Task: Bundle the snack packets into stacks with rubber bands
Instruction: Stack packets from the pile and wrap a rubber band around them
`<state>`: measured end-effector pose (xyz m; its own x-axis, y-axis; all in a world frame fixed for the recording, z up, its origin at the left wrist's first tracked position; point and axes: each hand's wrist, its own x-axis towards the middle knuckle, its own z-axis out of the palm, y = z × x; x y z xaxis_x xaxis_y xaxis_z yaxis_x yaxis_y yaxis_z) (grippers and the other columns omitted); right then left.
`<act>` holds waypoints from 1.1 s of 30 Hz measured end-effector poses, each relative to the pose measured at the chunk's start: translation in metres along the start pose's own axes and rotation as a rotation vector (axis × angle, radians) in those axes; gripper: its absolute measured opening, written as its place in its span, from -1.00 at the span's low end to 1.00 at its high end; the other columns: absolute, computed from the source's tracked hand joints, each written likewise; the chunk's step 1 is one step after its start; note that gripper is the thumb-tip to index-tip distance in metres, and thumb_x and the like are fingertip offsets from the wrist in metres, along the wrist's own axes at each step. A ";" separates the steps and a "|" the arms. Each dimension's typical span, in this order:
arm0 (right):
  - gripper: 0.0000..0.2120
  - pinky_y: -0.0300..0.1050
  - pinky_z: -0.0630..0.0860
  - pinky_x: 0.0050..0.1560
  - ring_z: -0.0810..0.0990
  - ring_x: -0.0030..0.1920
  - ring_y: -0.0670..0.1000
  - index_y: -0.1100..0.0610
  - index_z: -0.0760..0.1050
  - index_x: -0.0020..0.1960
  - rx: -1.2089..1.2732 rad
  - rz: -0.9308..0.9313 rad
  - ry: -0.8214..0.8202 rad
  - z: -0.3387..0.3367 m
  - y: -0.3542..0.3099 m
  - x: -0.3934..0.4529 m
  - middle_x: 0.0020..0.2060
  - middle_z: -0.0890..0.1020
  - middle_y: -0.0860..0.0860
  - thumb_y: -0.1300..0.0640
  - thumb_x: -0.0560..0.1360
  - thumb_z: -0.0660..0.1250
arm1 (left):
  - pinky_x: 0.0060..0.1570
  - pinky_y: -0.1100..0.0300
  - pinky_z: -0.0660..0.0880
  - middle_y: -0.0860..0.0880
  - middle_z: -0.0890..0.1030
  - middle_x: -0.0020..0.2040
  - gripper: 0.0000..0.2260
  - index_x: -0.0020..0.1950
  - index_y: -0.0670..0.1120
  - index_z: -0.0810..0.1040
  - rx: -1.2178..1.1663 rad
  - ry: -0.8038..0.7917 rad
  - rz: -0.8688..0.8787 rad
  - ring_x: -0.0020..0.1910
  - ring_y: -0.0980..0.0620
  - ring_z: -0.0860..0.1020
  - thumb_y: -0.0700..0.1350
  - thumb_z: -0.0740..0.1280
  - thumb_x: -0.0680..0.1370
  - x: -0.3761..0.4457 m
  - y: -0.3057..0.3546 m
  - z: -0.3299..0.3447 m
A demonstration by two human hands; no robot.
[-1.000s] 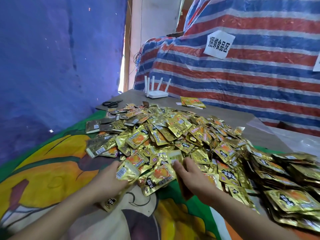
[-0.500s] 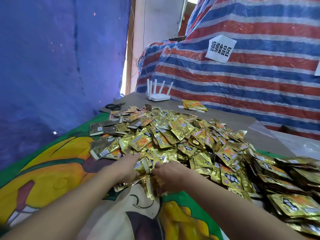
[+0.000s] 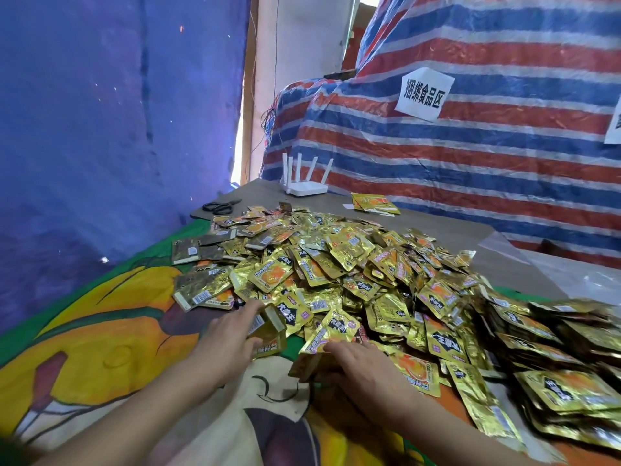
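Head view: left grip [image 3: 232, 334] clasps small packet stack [image 3: 268, 331] (long axis toward pile); right grip [image 3: 366, 364] flat, released.

Both hands reach forward: left hand [image 3: 232, 334] curled around something, right hand [image 3: 361, 366] palm-down, fingers extended.

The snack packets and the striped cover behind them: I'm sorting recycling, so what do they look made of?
Snack packets: probably metallised foil film with a glossy gold finish; they crinkle and throw sharp glints. Striped cover: apparently woven plastic tarpaulin in red, white and blue, with a faint sheen and stiff creases.
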<state>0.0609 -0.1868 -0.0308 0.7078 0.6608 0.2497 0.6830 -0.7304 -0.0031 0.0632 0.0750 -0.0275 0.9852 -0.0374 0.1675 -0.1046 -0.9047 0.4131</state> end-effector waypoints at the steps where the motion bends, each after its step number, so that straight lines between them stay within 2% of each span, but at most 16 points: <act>1: -0.57 -0.15 0.39 0.18 0.51 0.21 -0.02 0.01 0.35 0.42 0.092 0.066 -0.030 0.000 0.001 -0.005 0.26 0.52 -0.08 -0.09 0.60 0.26 | 0.12 -0.03 0.50 -0.04 0.57 0.23 -0.49 0.37 0.15 0.16 -0.027 -0.012 -0.002 0.18 -0.07 0.55 0.00 0.38 0.56 -0.001 0.000 -0.001; 4: -0.61 -0.04 0.43 0.16 0.47 0.15 0.02 0.05 0.38 0.34 0.122 0.022 -0.128 -0.005 0.005 -0.010 0.24 0.43 -0.05 -0.07 0.58 0.32 | 0.20 0.05 0.46 -0.02 0.47 0.32 -0.45 0.44 0.12 0.19 -0.047 -0.093 -0.010 0.27 -0.02 0.49 0.01 0.40 0.55 0.000 0.000 -0.005; 7: -0.72 0.01 0.40 0.05 0.48 0.04 0.11 0.12 0.43 0.21 -0.049 -0.081 -0.273 -0.011 -0.001 -0.003 0.11 0.50 0.05 -0.02 0.60 0.29 | 0.23 0.08 0.39 0.00 0.42 0.24 -0.60 0.39 0.01 0.38 0.149 -0.202 0.040 0.29 0.00 0.41 0.04 0.34 0.58 0.003 0.005 -0.008; 9: -0.80 0.03 0.37 0.08 0.48 0.02 0.11 0.12 0.42 0.19 -0.176 -0.152 -0.303 -0.015 -0.003 0.010 0.06 0.51 0.08 0.06 0.62 0.27 | 0.15 0.06 0.43 -0.03 0.45 0.23 -0.68 0.32 -0.03 0.40 0.161 -0.241 0.040 0.23 -0.03 0.46 0.02 0.30 0.60 0.006 0.011 -0.010; 12: -0.76 0.00 0.44 0.17 0.51 0.06 0.05 0.13 0.43 0.25 -0.282 -0.182 -0.341 -0.033 0.011 0.044 0.12 0.50 0.05 0.16 0.59 0.32 | -0.10 0.12 0.40 -0.01 0.47 0.10 -0.83 0.10 0.01 0.33 0.134 -0.293 0.037 0.00 0.04 0.47 0.00 0.29 0.61 0.025 0.024 -0.018; 14: -0.72 -0.03 0.49 0.19 0.52 0.09 0.03 0.14 0.47 0.27 -0.308 -0.197 -0.393 -0.041 0.022 0.068 0.18 0.48 0.05 0.17 0.57 0.36 | -0.06 0.14 0.41 -0.04 0.47 0.18 -0.78 0.17 -0.01 0.34 0.151 -0.351 0.022 0.02 0.04 0.45 0.00 0.31 0.61 0.042 0.033 -0.019; 16: -0.70 -0.02 0.52 0.18 0.52 0.11 0.05 0.16 0.48 0.27 -0.321 -0.194 -0.456 -0.037 0.028 0.084 0.23 0.47 0.06 0.15 0.56 0.39 | 0.13 0.10 0.45 -0.08 0.44 0.33 -0.60 0.38 -0.09 0.33 0.203 -0.412 0.009 0.20 -0.04 0.46 0.01 0.31 0.61 0.055 0.038 -0.015; 18: -0.68 0.03 0.47 0.31 0.53 0.16 0.06 0.16 0.49 0.28 -0.340 -0.176 -0.494 -0.023 0.031 0.089 0.24 0.52 0.06 0.12 0.56 0.39 | 0.16 0.09 0.46 -0.09 0.45 0.33 -0.56 0.43 -0.13 0.33 0.243 -0.444 -0.010 0.22 -0.06 0.48 -0.02 0.32 0.60 0.060 0.037 -0.004; 20: -0.68 0.10 0.25 0.51 0.51 0.25 0.06 0.16 0.49 0.30 -0.367 -0.186 -0.470 -0.010 0.034 0.087 0.26 0.53 0.08 0.13 0.57 0.38 | 0.06 0.11 0.46 -0.09 0.47 0.26 -0.64 0.34 -0.12 0.40 0.257 -0.403 -0.020 0.09 -0.04 0.47 -0.05 0.34 0.58 0.058 0.035 0.006; 22: -0.66 0.11 0.13 0.56 0.48 0.32 0.10 0.18 0.45 0.33 -0.385 -0.195 -0.405 -0.003 0.039 0.079 0.33 0.48 0.12 0.19 0.57 0.35 | 0.13 0.06 0.42 -0.11 0.44 0.28 -0.68 0.28 -0.08 0.43 0.275 -0.315 -0.026 0.15 -0.07 0.43 -0.05 0.36 0.56 0.053 0.032 0.012; 25: -0.67 0.08 0.15 0.54 0.44 0.36 0.13 0.18 0.41 0.34 -0.389 -0.187 -0.271 0.003 0.043 0.060 0.37 0.44 0.15 0.25 0.59 0.29 | 0.34 -0.02 0.27 -0.06 0.36 0.34 -0.67 0.29 -0.03 0.43 0.292 -0.169 -0.003 0.34 -0.09 0.30 0.02 0.35 0.56 0.043 0.027 0.018; 28: -0.64 0.09 0.19 0.51 0.44 0.32 0.11 0.14 0.37 0.37 -0.323 -0.151 -0.175 0.004 0.040 0.043 0.36 0.41 0.13 0.19 0.59 0.30 | 0.24 0.05 0.31 0.01 0.34 0.20 -0.77 0.19 0.02 0.42 0.197 -0.022 0.050 0.20 -0.02 0.34 0.02 0.33 0.58 0.030 0.022 0.021; 30: -0.61 0.09 0.39 0.38 0.48 0.16 0.09 0.12 0.32 0.39 -0.253 -0.145 -0.175 0.000 0.037 0.034 0.30 0.40 0.12 0.20 0.59 0.29 | 0.07 0.10 0.41 0.03 0.32 0.14 -0.78 0.17 0.01 0.40 0.060 0.025 0.092 0.07 0.00 0.40 -0.01 0.34 0.58 0.021 0.018 0.020; 31: -0.62 0.03 0.50 0.19 0.49 0.04 0.07 0.12 0.31 0.38 -0.207 -0.142 -0.176 -0.002 0.036 0.030 0.26 0.40 0.12 0.23 0.59 0.28 | -0.01 0.11 0.43 0.04 0.33 0.12 -0.75 0.20 0.02 0.38 0.009 0.041 0.108 0.02 0.01 0.43 -0.02 0.35 0.57 0.017 0.015 0.018; 32: -0.63 -0.04 0.52 0.01 0.48 -0.04 0.04 0.13 0.31 0.37 -0.169 -0.129 -0.182 -0.004 0.035 0.026 0.24 0.41 0.11 0.26 0.59 0.26 | -0.07 0.12 0.43 0.07 0.35 0.10 -0.70 0.23 0.04 0.34 -0.026 0.053 0.109 -0.02 0.04 0.44 -0.02 0.36 0.57 0.014 0.013 0.015; 33: -0.64 -0.08 0.48 -0.08 0.48 -0.07 0.03 0.13 0.32 0.37 -0.135 -0.107 -0.185 -0.006 0.035 0.024 0.22 0.43 0.10 0.27 0.59 0.26 | -0.10 0.13 0.42 0.10 0.38 0.06 -0.66 0.25 0.07 0.28 -0.065 0.068 0.093 -0.05 0.07 0.45 -0.01 0.37 0.57 0.012 0.011 0.013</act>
<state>0.1008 -0.1981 -0.0196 0.6619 0.7472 0.0598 0.7347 -0.6625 0.1461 0.0755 0.0597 -0.0323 0.9597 -0.0889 0.2667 -0.2056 -0.8690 0.4501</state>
